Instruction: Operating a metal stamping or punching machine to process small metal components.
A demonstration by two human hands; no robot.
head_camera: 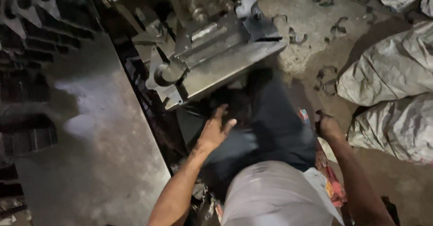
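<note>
Fingers of my left hand (215, 131) spread wide, holding nothing, hovering over my dark trouser knee just below the grey metal press machine (212, 50). My right hand (327, 126) hangs low near grey sacks (388, 72); its grip I cannot tell.

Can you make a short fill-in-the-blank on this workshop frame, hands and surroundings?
1. The left hand has its fingers ____, holding nothing.
2. The right hand reaches down toward the ____.
3. Scrap metal cutouts lie beside grey ____.
4. The metal sheet lies to the person's ____.

Missing words: spread; floor; sacks; left
</note>
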